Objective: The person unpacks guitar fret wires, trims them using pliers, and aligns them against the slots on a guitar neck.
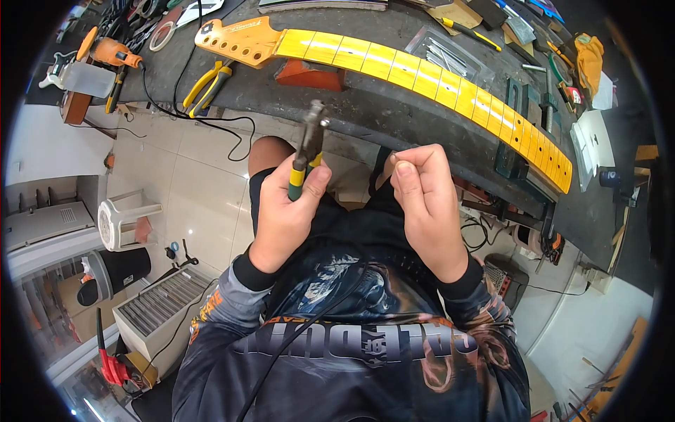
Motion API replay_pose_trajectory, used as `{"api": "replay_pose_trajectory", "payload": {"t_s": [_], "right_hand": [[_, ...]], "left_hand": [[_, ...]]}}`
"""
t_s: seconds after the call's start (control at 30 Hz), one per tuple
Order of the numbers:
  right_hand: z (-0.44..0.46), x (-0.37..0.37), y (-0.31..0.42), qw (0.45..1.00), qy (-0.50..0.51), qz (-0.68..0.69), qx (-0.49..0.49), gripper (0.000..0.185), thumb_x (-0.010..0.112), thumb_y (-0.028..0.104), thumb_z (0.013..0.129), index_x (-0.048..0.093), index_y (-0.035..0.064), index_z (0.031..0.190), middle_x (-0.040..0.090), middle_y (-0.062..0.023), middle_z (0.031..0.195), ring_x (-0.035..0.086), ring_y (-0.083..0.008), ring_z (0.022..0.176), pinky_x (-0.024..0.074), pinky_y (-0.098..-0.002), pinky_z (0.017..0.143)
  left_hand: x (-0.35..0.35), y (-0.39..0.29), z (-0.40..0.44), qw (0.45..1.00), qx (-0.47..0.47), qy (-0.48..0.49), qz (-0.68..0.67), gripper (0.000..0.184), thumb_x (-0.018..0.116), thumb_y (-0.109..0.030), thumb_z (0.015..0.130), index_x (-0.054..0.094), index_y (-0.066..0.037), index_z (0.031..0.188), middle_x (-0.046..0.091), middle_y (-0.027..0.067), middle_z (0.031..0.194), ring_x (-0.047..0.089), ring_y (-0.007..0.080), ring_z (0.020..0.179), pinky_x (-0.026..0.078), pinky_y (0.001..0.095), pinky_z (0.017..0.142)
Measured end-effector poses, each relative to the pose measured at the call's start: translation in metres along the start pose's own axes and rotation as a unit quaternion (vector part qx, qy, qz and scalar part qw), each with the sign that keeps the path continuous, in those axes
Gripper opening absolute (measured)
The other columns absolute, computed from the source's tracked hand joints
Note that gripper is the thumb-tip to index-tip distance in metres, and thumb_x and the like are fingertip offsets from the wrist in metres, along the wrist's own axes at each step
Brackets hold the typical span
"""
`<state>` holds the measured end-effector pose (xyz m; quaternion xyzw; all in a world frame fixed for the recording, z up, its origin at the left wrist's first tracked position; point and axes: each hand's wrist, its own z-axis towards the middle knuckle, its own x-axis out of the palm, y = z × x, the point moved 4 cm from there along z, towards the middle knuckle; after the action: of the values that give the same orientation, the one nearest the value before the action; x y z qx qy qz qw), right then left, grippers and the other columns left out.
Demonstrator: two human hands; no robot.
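Left hand closed round steel-headed pliers with green-and-yellow handles. Right hand pinched thumb to forefinger; can't tell on what, if anything. Glossy yellow wooden guitar neck spans dark surface beyond both, touching neither.

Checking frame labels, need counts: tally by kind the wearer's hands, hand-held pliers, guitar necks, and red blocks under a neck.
Bare hands: 2, left hand and right hand
Hand-held pliers: 1
Guitar neck: 1
Red block: 1
Total: 5
Anything pinched in the right fingertips is too small to tell; not counted.
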<state>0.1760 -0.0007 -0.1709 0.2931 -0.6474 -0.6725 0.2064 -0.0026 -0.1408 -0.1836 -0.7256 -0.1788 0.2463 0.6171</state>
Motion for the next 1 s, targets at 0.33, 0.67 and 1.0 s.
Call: {"api": "replay_pose_trajectory", "payload": {"t_s": [0.33,0.67,1.0], "right_hand": [[-0.005,0.01,0.015,0.954,0.111,0.253,0.119,0.02,0.047,0.019,0.125,0.055,0.0007,0.125,0.059,-0.0029,0.083,0.056,-0.0097,0.07,0.0499,-0.0261,0.07],[-0.006,0.014,0.01,0.951,0.071,0.288,0.09,0.014,0.057,0.017,0.121,0.06,0.0031,0.122,0.061,-0.0026,0.118,0.063,-0.0117,0.107,0.0531,-0.0304,0.096],[-0.012,-0.035,0.02,0.982,0.116,0.033,-0.148,0.066,0.082,0.007,0.099,0.05,0.0056,0.156,0.062,-0.0104,0.137,0.063,-0.0238,0.126,0.0533,-0.0413,0.104]], "left_hand": [[0.023,-0.004,-0.003,0.985,-0.004,0.031,-0.172,0.022,0.07,-0.016,0.114,0.065,0.002,0.126,0.065,0.0053,0.089,0.062,0.0153,0.078,0.052,0.0312,0.072],[0.047,-0.023,-0.001,0.973,0.007,0.097,-0.21,0.032,0.078,-0.003,0.105,0.065,0.0,0.134,0.077,0.0063,0.114,0.072,0.0109,0.102,0.056,0.0254,0.088],[0.07,-0.04,0.012,0.931,-0.05,0.171,-0.319,0.041,0.084,-0.002,0.097,0.059,-0.005,0.13,0.072,0.0083,0.104,0.073,0.0183,0.097,0.059,0.0296,0.082]]}}
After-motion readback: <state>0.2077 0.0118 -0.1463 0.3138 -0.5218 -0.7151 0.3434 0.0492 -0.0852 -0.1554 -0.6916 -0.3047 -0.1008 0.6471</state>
